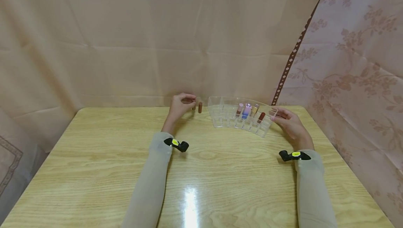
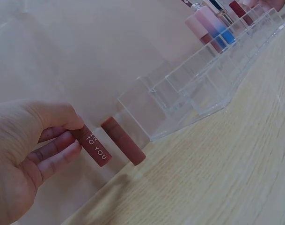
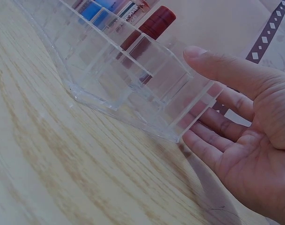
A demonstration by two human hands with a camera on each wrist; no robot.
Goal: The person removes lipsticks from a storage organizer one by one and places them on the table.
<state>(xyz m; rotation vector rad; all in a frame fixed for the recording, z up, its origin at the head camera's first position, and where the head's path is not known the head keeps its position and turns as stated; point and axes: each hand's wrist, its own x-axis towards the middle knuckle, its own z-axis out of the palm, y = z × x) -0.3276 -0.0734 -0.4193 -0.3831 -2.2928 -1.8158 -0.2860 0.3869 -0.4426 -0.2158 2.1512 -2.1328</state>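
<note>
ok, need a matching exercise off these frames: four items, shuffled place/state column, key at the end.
Column 1
1. Left hand
2. Right hand
3. Unheld brown tube
4. Pink-and-blue tube

Column 2
A. In a slot of the clear organizer
B. Pinching a lettered tube
C. On the table, between the organizer and a hand
D. Holding the organizer's right end

Pairs: 1-B, 2-D, 3-C, 4-A
</note>
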